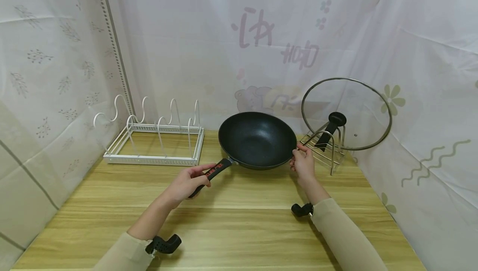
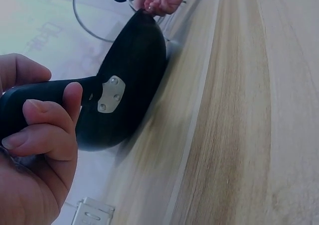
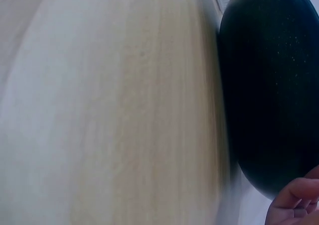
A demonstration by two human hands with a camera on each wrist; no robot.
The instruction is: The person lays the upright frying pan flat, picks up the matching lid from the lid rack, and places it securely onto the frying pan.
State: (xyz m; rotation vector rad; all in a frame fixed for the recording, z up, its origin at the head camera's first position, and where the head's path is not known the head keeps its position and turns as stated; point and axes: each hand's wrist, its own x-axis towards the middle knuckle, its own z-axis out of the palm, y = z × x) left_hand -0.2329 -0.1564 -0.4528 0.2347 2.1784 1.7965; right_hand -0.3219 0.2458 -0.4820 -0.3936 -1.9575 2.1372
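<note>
Holding the wok (image 1: 257,138) mid-frame, left hand (image 1: 190,183) gripping handle (image 1: 221,167), right hand (image 1: 304,163) pinching rim (image 1: 257,113), seems the step; the next likely needs balance.

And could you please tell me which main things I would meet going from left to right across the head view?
White wire rack, black pan, right hand, glass lid.

Beige sleeves (image 1: 345,235), black bent wrist attachments (image 1: 164,245)
</note>
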